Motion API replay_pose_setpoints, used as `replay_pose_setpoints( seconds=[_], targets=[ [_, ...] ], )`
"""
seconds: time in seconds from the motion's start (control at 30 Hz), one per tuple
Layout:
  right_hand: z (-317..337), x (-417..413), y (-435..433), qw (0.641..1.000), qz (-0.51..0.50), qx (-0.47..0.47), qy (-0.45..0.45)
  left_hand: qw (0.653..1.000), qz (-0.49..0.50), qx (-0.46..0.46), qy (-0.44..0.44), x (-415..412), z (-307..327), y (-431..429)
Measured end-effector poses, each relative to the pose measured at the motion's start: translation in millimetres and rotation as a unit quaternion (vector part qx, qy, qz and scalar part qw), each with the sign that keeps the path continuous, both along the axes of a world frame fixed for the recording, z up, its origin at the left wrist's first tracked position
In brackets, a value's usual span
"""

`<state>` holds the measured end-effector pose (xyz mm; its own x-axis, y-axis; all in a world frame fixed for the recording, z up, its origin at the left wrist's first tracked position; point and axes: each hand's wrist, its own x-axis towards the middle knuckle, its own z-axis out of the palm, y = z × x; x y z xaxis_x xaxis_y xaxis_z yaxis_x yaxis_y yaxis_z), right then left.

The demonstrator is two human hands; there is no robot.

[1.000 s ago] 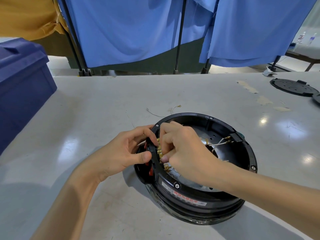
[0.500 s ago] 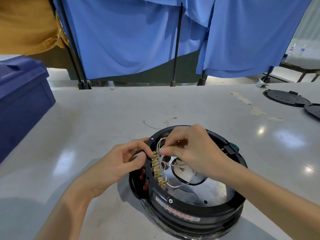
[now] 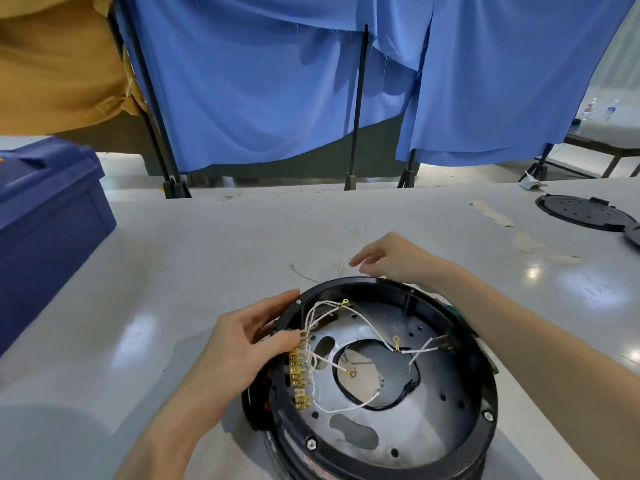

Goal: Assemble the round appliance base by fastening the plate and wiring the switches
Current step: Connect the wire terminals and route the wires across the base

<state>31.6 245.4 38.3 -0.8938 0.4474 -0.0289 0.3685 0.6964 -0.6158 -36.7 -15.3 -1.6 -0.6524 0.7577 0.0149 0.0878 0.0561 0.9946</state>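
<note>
The round black appliance base (image 3: 460, 441) lies open side up on the table, with a grey metal plate (image 3: 433, 420) inside it. A row of brass switch terminals (image 3: 299, 372) lines its left inner wall, and several white wires (image 3: 367, 322) run from them across the plate. My left hand (image 3: 242, 344) grips the left rim, thumb on the top terminals. My right hand (image 3: 388, 254) hovers beyond the far rim, fingers apart, just over a loose white wire (image 3: 343, 266) lying on the table.
A dark blue bin (image 3: 45, 223) stands at the left edge of the table. Two black round covers (image 3: 581, 213) lie at the far right. Blue curtains on black stands hang behind the table. Another thin wire (image 3: 301, 271) lies on the table past the base.
My right hand left the terminals inside the base and moved out past the far rim to the loose wire. My left hand stayed on the rim. The camera moved closer.
</note>
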Motion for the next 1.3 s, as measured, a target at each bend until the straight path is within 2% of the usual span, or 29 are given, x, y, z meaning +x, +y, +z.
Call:
replay_pose_setpoints(
  seconds=[0.13, 0.3, 0.47, 0.7, 0.77, 0.87, 1.0, 1.17, 1.3],
  targets=[
    [-5.1, -24.4, 3.1, 0.997, 0.060, 0.009, -0.040, 1.000, 0.004, 0.008, -0.019, -4.8, -1.5, -2.0],
    [-14.4, -49.9, 10.6, 0.983, 0.082, 0.125, -0.104, 0.999, 0.004, 0.018, -0.030, -5.6, -5.5, -0.3],
    [-22.5, -57.2, 16.8, 0.973, 0.077, 0.174, -0.130, 1.000, 0.005, 0.014, -0.027, -5.9, -9.2, 0.7],
    [-28.7, -54.4, 21.4, 0.972, 0.032, 0.161, -0.167, 1.000, 0.006, 0.014, -0.020, -5.4, -9.7, 0.6],
    [-24.4, -51.5, 22.2, 0.982, 0.019, 0.129, -0.139, 1.000, 0.005, 0.013, -0.017, -5.7, -9.9, 0.3],
    [-14.9, -43.9, 22.6, 0.997, -0.007, 0.028, -0.072, 1.000, 0.006, 0.010, -0.017, -5.9, -10.7, -0.5],
    [-1.3, -29.7, 13.7, 0.996, -0.015, -0.083, 0.040, 1.000, 0.008, 0.011, -0.019, -4.3, -12.4, -1.1],
    [24.8, -8.6, -4.8, 0.949, 0.022, -0.264, 0.171, 0.999, 0.012, 0.017, -0.025, -3.0, -14.4, -2.2],
    [36.7, 13.6, -27.5, 0.899, 0.103, -0.386, 0.178, 1.000, 0.000, 0.018, -0.025, -2.5, -13.4, -3.7]
  ],
)
